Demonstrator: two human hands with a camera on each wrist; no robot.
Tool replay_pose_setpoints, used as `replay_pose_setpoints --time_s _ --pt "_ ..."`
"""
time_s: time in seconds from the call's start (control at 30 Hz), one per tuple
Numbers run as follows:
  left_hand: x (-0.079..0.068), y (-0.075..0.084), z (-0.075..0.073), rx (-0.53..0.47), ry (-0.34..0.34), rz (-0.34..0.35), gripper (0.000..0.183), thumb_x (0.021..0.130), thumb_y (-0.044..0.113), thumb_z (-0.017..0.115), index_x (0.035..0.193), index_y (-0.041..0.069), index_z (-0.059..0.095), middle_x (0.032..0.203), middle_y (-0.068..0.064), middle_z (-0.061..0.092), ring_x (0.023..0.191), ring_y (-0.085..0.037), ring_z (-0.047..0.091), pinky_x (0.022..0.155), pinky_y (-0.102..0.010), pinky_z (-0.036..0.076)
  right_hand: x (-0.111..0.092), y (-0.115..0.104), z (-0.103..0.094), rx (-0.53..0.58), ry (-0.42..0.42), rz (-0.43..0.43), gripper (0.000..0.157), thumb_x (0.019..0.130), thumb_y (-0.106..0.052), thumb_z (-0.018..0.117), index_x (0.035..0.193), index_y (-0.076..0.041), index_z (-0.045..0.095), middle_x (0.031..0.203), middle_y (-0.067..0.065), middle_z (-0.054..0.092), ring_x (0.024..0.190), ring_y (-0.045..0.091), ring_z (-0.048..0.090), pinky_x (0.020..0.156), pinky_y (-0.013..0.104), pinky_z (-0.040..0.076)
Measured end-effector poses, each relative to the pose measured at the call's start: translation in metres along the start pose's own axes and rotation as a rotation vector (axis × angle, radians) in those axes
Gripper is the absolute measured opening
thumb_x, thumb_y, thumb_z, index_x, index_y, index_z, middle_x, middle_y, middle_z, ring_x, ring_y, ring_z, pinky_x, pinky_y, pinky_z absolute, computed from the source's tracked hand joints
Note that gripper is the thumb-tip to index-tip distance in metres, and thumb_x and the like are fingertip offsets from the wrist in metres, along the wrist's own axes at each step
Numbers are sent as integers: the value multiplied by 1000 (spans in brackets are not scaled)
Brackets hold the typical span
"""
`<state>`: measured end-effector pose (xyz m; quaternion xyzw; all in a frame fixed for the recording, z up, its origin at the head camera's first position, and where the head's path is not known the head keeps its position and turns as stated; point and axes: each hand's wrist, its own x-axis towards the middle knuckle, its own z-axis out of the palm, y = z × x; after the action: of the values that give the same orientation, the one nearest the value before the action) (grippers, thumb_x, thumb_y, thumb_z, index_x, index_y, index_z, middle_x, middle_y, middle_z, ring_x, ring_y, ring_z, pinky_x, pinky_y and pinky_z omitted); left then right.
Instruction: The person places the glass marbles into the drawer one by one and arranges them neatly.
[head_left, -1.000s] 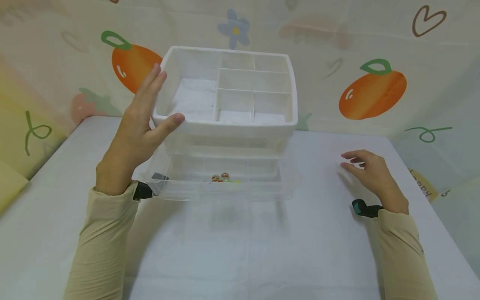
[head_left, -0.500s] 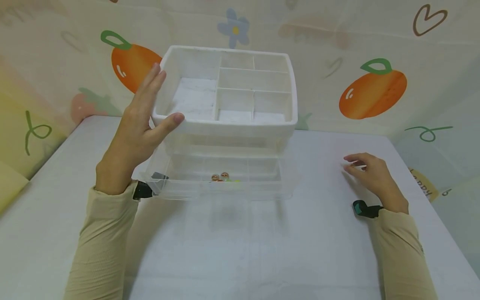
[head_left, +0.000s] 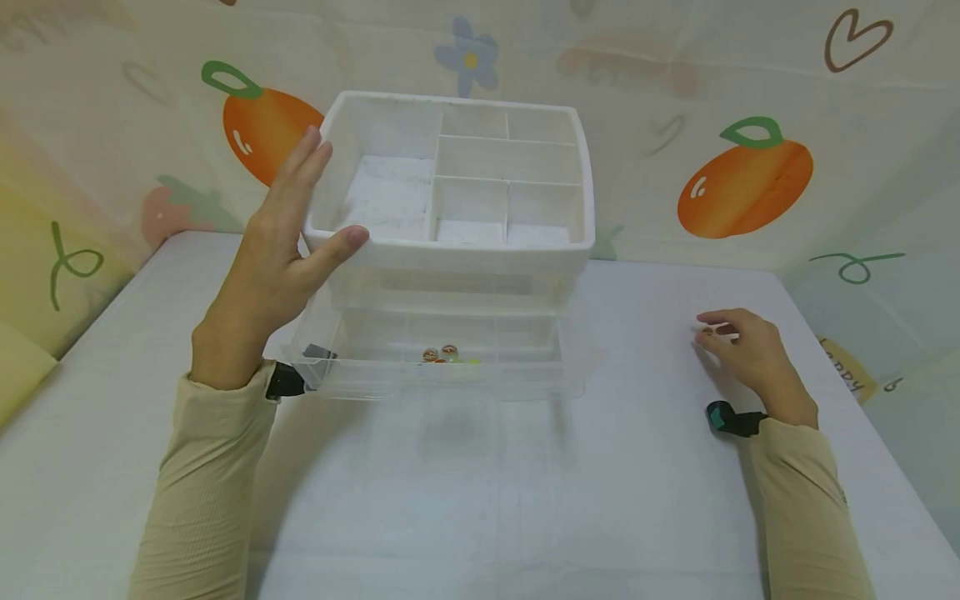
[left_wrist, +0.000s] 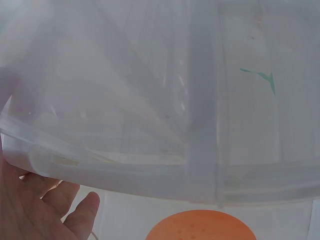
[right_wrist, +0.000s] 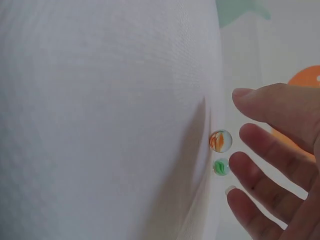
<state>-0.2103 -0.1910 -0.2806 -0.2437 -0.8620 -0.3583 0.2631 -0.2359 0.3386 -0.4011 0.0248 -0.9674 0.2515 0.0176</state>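
My left hand rests on the left side of a white plastic organizer box, fingers straight along its side and thumb over the front rim. Below the divided top tray, a clear drawer is pulled out, with several small marbles inside. To the right, my right hand hovers low over the table with loosely bent fingers and a gap between thumb and forefinger. In the right wrist view, an orange-streaked marble and a green-streaked marble lie right by its fingertips. A third, pale one is mostly hidden behind a finger.
A white cloth covers the table. Behind it hangs a curtain printed with oranges, a flower and hearts. Dark wrist cameras sit at both cuffs; the left camera is close beside the drawer's left corner.
My right hand has shifted slightly to the right and toward me, its thumb and forefinger drawing back. The left hand, organizer and drawer look unchanged.
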Motion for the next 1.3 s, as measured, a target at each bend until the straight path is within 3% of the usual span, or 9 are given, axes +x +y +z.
replay_pose_setpoints --time_s 0.23,0.37,0.63,1.1,1.3 --pt "0 0 0 -2 -2 -2 77 96 45 62 158 16 26 167 7 15 154 -12 16 126 -38 14 0 2 -1 -13 -75 85 45 101 -25 55 136 4 53 138 32 45 123 50 45 98 65 44" --pt "-1 0 -1 -5 -5 -4 77 96 45 62 158 16 26 167 6 15 154 -12 16 127 -39 13 1 3 -2 -31 -94 95 45 101 -24 55 136 5 53 134 32 49 121 48 47 98 64 45" --pt "0 0 0 -2 0 3 77 96 45 62 158 16 26 167 6 16 154 -11 16 126 -37 14 1 4 -4 -62 -119 83 40 98 -18 57 128 8 58 120 32 59 110 45 53 92 59 48" --pt "0 0 0 -2 7 9 77 96 44 63 158 15 27 167 5 17 154 -12 17 126 -36 14 2 1 -6 -88 -161 60 33 98 -12 57 122 9 63 119 32 59 108 45 53 93 58 47" --pt "0 0 0 -1 2 0 77 96 43 63 158 16 27 167 6 16 154 -11 16 126 -36 14 2 0 -7 -93 -148 -6 31 96 -11 58 118 10 64 115 32 62 106 46 56 90 59 48"
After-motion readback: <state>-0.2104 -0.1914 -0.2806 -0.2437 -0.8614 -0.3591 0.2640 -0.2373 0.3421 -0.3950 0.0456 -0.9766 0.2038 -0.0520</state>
